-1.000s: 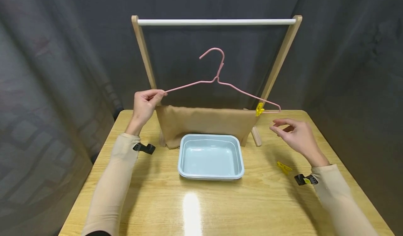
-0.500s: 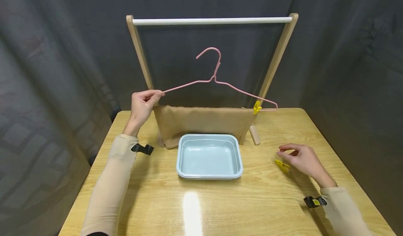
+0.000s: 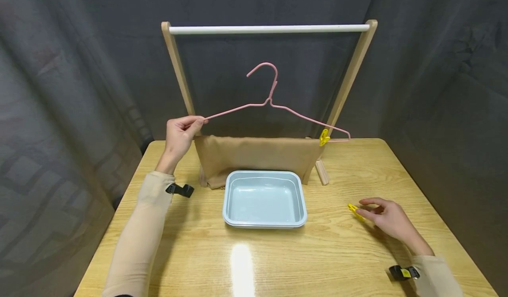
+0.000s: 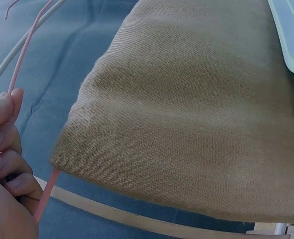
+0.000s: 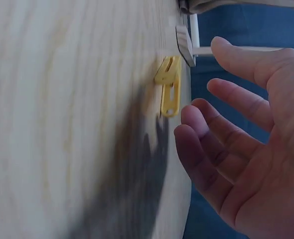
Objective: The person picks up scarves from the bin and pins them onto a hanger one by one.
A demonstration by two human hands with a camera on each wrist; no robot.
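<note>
My left hand [image 3: 179, 136] pinches the left shoulder of a pink wire hanger [image 3: 271, 97] and holds it upright. A tan cloth [image 3: 259, 154] is folded over the hanger's bottom bar. At its right end, a yellow clothespin [image 3: 324, 138] clips the cloth to the bar. In the left wrist view, the hanger's wire [image 4: 48, 194] comes out past the cloth's edge. Low over the table, my right hand [image 3: 390, 220] has its fingers loosely bent beside a second yellow clothespin [image 3: 352, 209]. The right wrist view has this clothespin [image 5: 163, 75] on the wood, with the fingertips apart from it.
A light blue tray [image 3: 265, 224] stands on the wooden table [image 3: 301, 261] in front of the cloth. Behind the hanger rises a rack with wooden legs [image 3: 355, 68] and a white bar [image 3: 270, 30]. Dark curtains [image 3: 444, 94] surround the table.
My right hand has come down and toward me from near the hanger's right end to the loose clothespin. The left hand still holds the hanger in nearly the same place.
</note>
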